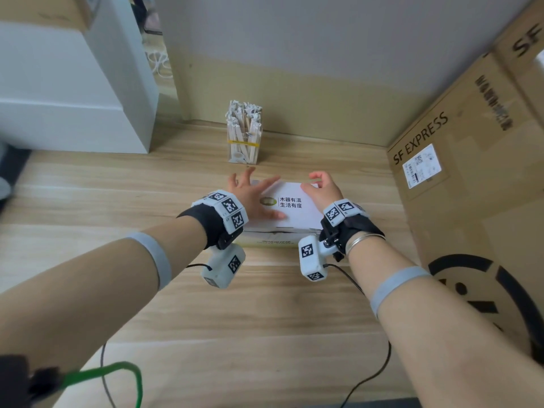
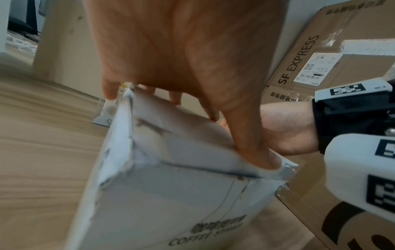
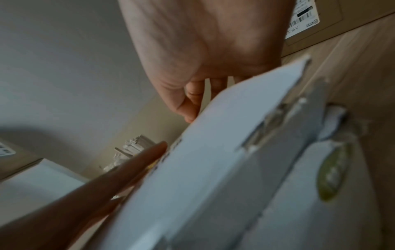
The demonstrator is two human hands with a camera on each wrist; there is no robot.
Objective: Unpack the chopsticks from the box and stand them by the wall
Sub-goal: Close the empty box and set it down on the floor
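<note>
Your left hand (image 1: 250, 198) lies spread, fingers straight, on the white box (image 1: 294, 213) lid. Your right hand (image 1: 322, 191) rests loosely curled at its far edge. Wrapped chopsticks (image 1: 243, 134) stand by the wall (image 1: 323, 39).

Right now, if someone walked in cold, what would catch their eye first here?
Two hands: the left hand lies flat on the lid of a white box on the wood floor, the right hand at its far right edge. Behind it, a clear bundle of wrapped chopsticks stands by the wall; big SF Express cartons crowd the right.
</note>
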